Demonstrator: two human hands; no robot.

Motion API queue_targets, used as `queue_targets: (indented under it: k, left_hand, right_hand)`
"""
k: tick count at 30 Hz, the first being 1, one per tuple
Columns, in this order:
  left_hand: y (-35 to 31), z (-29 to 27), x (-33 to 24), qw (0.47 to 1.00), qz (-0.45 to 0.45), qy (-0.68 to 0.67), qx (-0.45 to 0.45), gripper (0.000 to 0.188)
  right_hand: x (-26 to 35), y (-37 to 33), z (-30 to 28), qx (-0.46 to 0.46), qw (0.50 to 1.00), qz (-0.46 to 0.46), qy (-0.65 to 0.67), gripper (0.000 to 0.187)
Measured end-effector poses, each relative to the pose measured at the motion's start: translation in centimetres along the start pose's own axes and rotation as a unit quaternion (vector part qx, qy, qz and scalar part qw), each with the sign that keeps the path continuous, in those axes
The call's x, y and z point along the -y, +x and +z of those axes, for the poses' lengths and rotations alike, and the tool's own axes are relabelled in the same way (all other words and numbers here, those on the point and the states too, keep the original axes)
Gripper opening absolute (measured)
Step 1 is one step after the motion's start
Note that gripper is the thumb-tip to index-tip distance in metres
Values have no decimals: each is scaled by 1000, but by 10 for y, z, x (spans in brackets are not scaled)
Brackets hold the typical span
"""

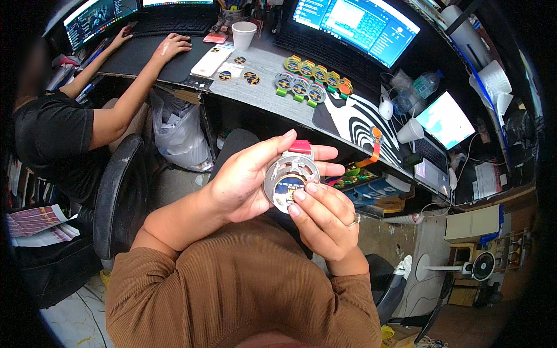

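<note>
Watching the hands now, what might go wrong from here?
The right hand's fingertips press on the dark round disc; a slip might leave it crooked or smudged.

The left hand holds the silver medal in the air in front of the body, so a loosened grip could drop it.

An orange ribbon hangs over the desk's front edge; a passing forearm might snag it and drag its medal off.

Bare desk strip (pixel 266 72) between black discs (pixel 251 78) and medals (pixel 299 86)
</note>
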State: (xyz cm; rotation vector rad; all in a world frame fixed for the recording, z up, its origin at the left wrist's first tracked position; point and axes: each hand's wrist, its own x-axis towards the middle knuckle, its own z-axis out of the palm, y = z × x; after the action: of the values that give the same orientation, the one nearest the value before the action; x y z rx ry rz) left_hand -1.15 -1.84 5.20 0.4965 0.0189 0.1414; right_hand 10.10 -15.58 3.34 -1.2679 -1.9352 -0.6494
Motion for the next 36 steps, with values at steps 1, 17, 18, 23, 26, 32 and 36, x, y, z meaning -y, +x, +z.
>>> queue_targets:
  k: [1,17,18,23,26,32,36]
  left_hand:
    - [0,0,0,1000,-2,4,1,58]
    - [-6,1,-1,996,12,89,18,44]
    - [-7,0,-1,993,22,115,21,44]
    - [-2,-6,-2,995,12,100,15,54]
    - [1,-13,-2,997,-2,72,22,64]
    - [10,-39,-2,999,-12,27,40,69]
    - [18,-87,5,997,-27,60,-40,65]
  right_hand:
    - [0,0,0,0,1000,1,-1,23]
    - [-2,0,1,0,1000,-15,-16,23]
    - [-3,1,2,0,1000,-24,-18,25]
    - [-3,4,1,15,1000,2,-23,22]
    - [-5,5,2,11,1000,-8,-25,19]
    - [-5,1,2,29,997,-68,-7,18]
    - [9,6,0,-54,975,-160,146,22]
